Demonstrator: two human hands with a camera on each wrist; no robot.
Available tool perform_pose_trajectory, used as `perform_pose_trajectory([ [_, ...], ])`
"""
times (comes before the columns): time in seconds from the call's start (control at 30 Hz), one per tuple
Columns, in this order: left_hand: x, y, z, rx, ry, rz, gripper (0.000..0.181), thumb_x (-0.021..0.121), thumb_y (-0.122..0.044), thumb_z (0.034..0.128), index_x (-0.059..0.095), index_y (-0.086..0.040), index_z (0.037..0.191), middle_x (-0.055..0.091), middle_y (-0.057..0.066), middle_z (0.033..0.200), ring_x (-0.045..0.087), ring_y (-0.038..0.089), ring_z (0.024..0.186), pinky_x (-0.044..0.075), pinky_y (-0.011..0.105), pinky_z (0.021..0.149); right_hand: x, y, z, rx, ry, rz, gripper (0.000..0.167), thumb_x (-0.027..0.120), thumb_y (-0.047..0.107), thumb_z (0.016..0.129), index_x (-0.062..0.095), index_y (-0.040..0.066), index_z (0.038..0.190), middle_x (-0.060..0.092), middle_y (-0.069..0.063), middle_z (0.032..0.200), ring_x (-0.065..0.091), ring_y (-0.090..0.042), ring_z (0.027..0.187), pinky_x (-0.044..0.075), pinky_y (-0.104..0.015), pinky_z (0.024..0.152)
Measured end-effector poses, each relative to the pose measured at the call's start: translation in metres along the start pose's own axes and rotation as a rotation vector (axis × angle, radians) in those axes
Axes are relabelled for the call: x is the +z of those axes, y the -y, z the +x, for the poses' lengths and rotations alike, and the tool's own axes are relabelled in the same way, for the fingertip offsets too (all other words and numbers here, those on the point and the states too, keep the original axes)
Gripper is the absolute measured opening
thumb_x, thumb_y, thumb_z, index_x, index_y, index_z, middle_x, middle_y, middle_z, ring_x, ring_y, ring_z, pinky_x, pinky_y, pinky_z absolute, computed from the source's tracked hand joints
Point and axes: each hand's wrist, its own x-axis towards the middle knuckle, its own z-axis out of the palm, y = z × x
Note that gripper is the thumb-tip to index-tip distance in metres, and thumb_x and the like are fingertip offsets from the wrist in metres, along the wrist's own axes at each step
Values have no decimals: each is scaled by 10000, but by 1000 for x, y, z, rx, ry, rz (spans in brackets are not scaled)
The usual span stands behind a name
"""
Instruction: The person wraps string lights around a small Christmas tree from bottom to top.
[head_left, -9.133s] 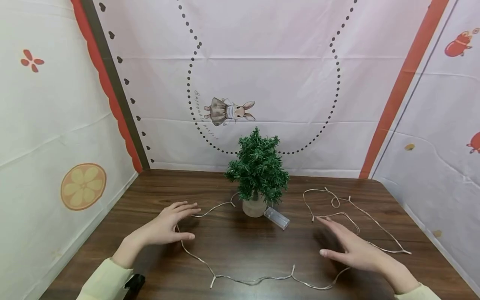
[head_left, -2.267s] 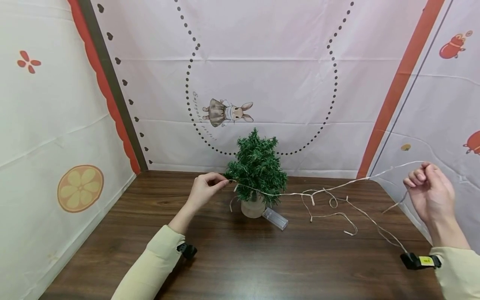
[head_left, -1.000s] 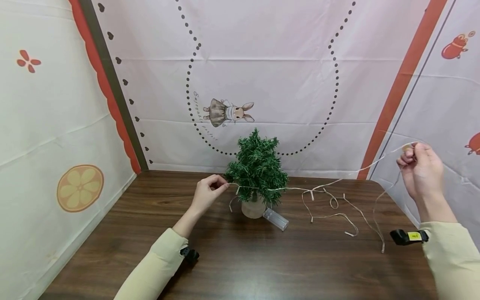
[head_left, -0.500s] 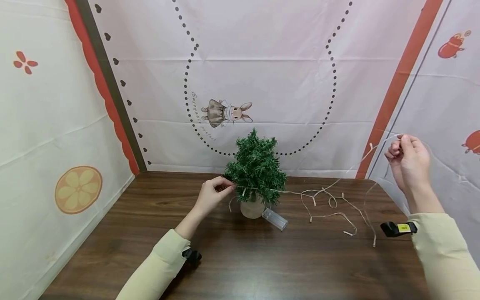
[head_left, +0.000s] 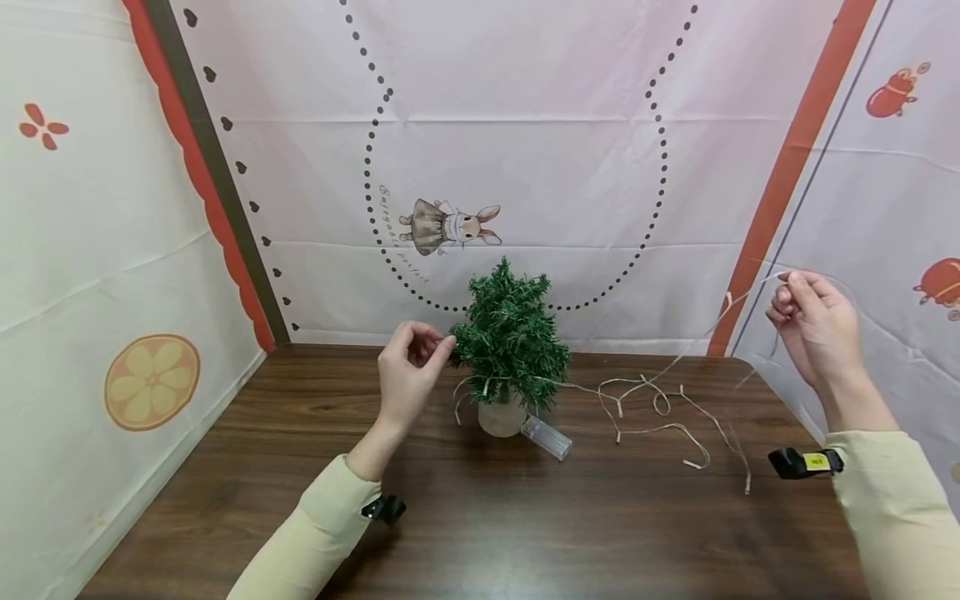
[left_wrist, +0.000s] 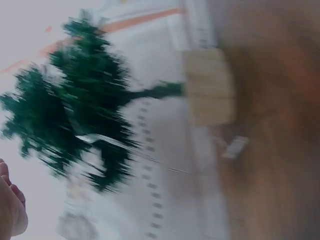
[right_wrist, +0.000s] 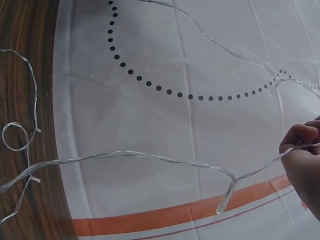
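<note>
A small green artificial tree (head_left: 508, 333) in a pale round base (head_left: 501, 419) stands on the table. A thin string of fairy lights (head_left: 577, 386) runs across its lower branches, with a short length hanging at the left. My left hand (head_left: 405, 375) is by the tree's left side, fingers loosely bent; in the left wrist view, this hand (left_wrist: 10, 205) shows only partly, apart from the blurred branches. Out at the right, my right hand (head_left: 821, 325) pinches the light string and holds it raised. The right wrist view shows the string (right_wrist: 150, 157) passing into the fingers.
A clear battery box (head_left: 547, 438) lies beside the tree's base. More of the light string lies looped on the wooden table (head_left: 480, 533) to the right. Printed cloth walls (head_left: 525, 150) surround the back and sides.
Since nine seconds ago the string has been lifted off the table and laid across the tree. In the last half second my left hand let go of it and rose leftward; the right hand barely moved.
</note>
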Motion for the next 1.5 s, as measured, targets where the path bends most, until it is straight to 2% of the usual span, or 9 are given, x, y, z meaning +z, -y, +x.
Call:
perform_pose_trajectory([
  [0.13,12,-27,19,95,-3,-22,123,720,21,796,603,57,812,560,136,728,448,150,599,358,164,521,3,3,0,9,13,-55,161,441,-6,978,575,-94,969,540,-101,727,400,-154,622,252,-258,537],
  [0.23,25,-43,33,122,31,-42,115,721,5,804,614,47,797,558,129,705,440,164,580,348,185,516,6,6,0,21,12,-110,160,463,2,972,597,-84,967,554,-93,739,424,-149,633,296,-247,532],
  [0.37,50,-39,47,177,92,-43,129,723,-131,841,640,-39,805,565,39,701,465,118,583,386,206,517,11,9,-1,47,8,-171,149,498,29,962,610,-66,983,561,-79,754,437,-144,651,351,-233,544],
  [0.47,71,-38,54,219,157,-21,140,726,-205,845,654,-88,819,581,-15,716,487,70,593,424,200,525,13,10,-1,60,19,-172,156,489,28,966,614,-64,985,563,-77,761,438,-143,657,355,-232,551],
  [0.67,114,-63,69,169,297,1,149,727,-200,841,665,-66,851,648,17,766,560,60,638,485,153,589,14,11,0,73,39,-144,179,452,5,978,616,-67,982,572,-79,766,451,-143,657,362,-235,552],
  [0.93,168,-71,81,79,414,4,149,724,-222,846,658,-90,867,675,8,796,579,29,673,472,101,640,19,10,1,81,52,-178,153,468,25,977,601,-48,987,564,-63,782,450,-133,662,382,-216,559],
  [1.2,209,-69,68,-19,540,-65,168,741,-227,828,668,-115,930,684,-37,818,570,-29,681,469,85,646,19,11,0,79,69,-151,171,451,11,980,608,-57,978,562,-71,776,450,-140,661,385,-224,562],
  [1.37,227,-69,57,-68,623,-20,192,740,-236,829,687,-127,979,698,-51,846,565,-61,692,447,51,655,19,10,-1,79,79,-129,179,441,2,982,607,-64,979,561,-76,778,449,-143,663,376,-230,561],
  [1.5,235,-69,51,-69,691,25,201,738,-229,831,701,-123,998,716,-37,874,561,-85,688,428,28,655,19,9,-1,83,83,-114,171,448,-1,979,606,-65,975,558,-77,770,451,-142,656,380,-228,559],
])
